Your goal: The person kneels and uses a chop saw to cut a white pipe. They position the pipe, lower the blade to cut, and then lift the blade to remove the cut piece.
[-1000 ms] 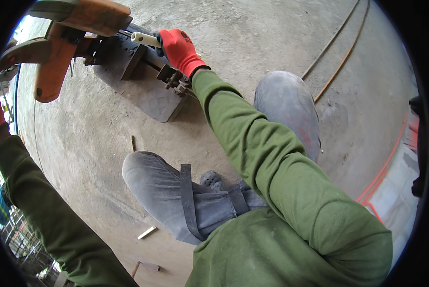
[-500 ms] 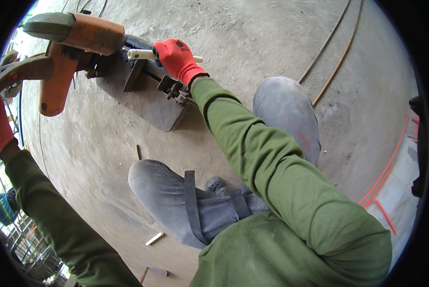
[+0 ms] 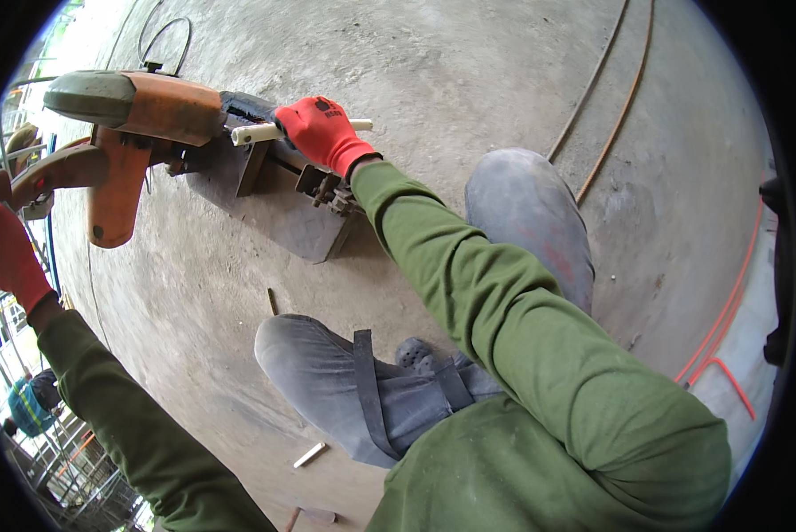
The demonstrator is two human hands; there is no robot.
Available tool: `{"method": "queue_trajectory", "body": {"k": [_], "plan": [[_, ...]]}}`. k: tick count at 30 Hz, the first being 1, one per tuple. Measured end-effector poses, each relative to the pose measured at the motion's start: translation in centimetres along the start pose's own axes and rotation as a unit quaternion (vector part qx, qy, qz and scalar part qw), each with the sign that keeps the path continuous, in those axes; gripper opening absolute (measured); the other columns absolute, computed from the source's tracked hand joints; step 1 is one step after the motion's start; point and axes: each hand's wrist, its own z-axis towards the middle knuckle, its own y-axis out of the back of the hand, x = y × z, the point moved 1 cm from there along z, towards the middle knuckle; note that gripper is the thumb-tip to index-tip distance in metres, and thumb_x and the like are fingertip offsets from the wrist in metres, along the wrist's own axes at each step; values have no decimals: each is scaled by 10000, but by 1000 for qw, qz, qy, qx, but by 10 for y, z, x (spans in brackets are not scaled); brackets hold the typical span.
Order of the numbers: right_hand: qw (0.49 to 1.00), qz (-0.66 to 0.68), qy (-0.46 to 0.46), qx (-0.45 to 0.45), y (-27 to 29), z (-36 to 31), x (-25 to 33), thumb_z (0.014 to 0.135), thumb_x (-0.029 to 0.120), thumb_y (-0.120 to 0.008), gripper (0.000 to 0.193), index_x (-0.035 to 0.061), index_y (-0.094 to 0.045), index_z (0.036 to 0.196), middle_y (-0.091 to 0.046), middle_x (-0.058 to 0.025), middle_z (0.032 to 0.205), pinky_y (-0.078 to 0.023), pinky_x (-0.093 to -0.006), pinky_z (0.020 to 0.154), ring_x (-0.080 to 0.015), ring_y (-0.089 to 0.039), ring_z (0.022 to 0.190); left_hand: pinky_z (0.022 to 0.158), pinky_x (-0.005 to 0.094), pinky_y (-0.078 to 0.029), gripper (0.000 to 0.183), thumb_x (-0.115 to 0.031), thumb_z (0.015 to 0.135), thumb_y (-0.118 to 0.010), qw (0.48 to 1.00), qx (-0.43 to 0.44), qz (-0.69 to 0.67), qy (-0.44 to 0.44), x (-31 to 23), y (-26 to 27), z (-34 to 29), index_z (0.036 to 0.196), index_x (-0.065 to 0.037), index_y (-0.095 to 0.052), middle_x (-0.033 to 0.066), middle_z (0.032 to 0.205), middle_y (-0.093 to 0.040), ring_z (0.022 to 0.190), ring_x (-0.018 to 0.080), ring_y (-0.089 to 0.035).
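Observation:
My right hand (image 3: 318,135), in a red glove, is closed around a thin white pipe (image 3: 258,134). The pipe lies across the metal fence of an orange chop saw (image 3: 172,106), its ends sticking out on both sides of my fist. By the left rim, my left hand (image 3: 12,253), also gloved in red, is closed at the end of the saw's curved handle (image 3: 74,170); its fingertips are partly cut off by the picture's edge. Below the pipe sit the saw's clamp (image 3: 327,189) and its grey base plate (image 3: 296,230). The saw's blade is mostly hidden.
Two hoses (image 3: 624,106) run over the concrete floor (image 3: 433,62) at upper right. A short white offcut (image 3: 310,455) lies by my bent leg (image 3: 327,377), with a small rod (image 3: 272,301) ahead of it. Another person (image 3: 32,403) is at far left near scaffold-like bars. Red cable (image 3: 726,310) lies right.
The whole view has shifted, so saw, pipe and hands sit lower in the picture and more of my left hand shows. My right hand keeps its hold on the pipe.

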Motion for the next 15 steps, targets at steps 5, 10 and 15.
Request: {"method": "queue_trajectory", "body": {"k": [5, 10, 15], "plan": [[999, 3, -41, 25, 13, -3, 15, 942, 431, -440, 487, 79, -758, 833, -719, -211, 868, -516, -486, 850, -413, -686, 867, 739, 489, -567, 534, -294, 1128, -309, 982, 4, 165, -87, -1, 6, 0, 1049, 119, -638, 279, 913, -700, 801, 427, -679], [999, -21, -33, 26, 15, -1, 13, 940, 431, -443, 474, 102, -767, 837, -729, -194, 869, -522, -481, 839, -394, -696, 856, 766, 491, -564, 588, -309, 1131, -294, 995, 36, 89, 39, -37, 11, -8, 965, 113, -669, 277, 899, -710, 816, 429, -683], [999, -41, -15, 16, 15, 1, 11, 938, 434, -450, 471, 94, -750, 811, -715, -195, 835, -519, -481, 809, -400, -684, 826, 774, 494, -557, 597, -315, 1128, -291, 996, 32, 65, 56, -41, 13, -10, 962, 114, -671, 273, 908, -715, 824, 435, -681]]}}
